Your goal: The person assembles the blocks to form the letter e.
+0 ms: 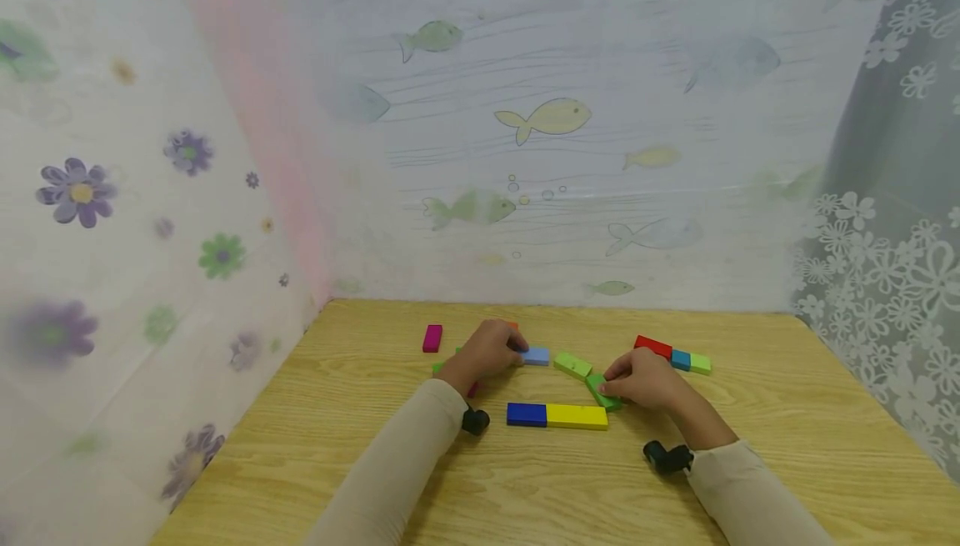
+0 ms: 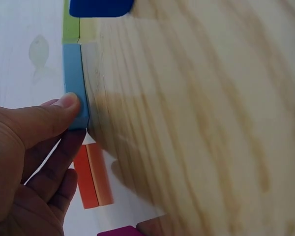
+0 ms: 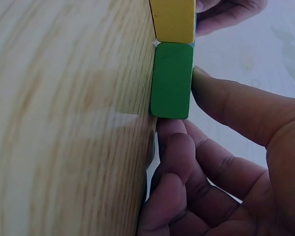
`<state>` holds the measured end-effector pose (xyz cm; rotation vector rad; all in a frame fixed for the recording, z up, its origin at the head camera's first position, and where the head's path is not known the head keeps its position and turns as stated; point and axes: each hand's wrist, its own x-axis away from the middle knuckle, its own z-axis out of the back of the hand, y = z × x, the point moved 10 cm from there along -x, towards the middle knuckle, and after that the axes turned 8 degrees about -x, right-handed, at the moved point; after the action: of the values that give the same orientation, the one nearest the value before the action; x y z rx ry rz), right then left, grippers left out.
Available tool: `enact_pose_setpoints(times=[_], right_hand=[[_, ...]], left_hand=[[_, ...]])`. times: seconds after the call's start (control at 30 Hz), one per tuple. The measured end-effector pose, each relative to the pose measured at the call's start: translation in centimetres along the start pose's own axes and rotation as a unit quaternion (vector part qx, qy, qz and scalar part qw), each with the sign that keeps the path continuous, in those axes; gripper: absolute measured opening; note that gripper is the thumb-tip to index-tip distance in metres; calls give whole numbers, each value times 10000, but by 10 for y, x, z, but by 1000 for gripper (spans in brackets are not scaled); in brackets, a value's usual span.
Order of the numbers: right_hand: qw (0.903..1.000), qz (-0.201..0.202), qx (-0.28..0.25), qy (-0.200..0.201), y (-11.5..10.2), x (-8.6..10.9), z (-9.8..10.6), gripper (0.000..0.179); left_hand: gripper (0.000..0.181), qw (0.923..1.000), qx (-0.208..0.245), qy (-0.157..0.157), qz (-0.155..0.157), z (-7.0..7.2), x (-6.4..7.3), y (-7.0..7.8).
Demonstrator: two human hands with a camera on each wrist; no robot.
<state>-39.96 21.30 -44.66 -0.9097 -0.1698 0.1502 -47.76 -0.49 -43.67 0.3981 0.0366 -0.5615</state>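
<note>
My left hand (image 1: pixel 491 350) pinches a light blue block (image 1: pixel 536 356) at its left end, thumb on top. In the left wrist view the other end of this light blue block (image 2: pixel 73 69) meets a lime block (image 2: pixel 71 22). My right hand (image 1: pixel 648 381) holds a green block (image 1: pixel 598 390), which lies slanted on the table. The right wrist view shows the thumb at the upper edge of the green block (image 3: pixel 172 81) and fingertips at its end. Between the two held blocks lies the lime block (image 1: pixel 573 365), angled down toward the green one.
In front, a dark blue block (image 1: pixel 527 414) and a yellow block (image 1: pixel 577 418) lie end to end. Red (image 1: pixel 654 347), teal (image 1: pixel 680 360) and lime (image 1: pixel 701 363) blocks form a row at right. A magenta block (image 1: pixel 432 338) stands apart at left. My left hand partly hides several blocks.
</note>
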Motion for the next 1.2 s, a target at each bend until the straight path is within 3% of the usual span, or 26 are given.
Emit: enact_pose_setpoints(times=[0.4,1.2], right_hand=[[10000,-5,-2,5,2,-1,0,29],[10000,42,29,12,2,-1,1,28]], left_hand=[[17,9999,2,11,-114,-3,-1,5],[18,10000,-36,48,-23,-2,0,7]])
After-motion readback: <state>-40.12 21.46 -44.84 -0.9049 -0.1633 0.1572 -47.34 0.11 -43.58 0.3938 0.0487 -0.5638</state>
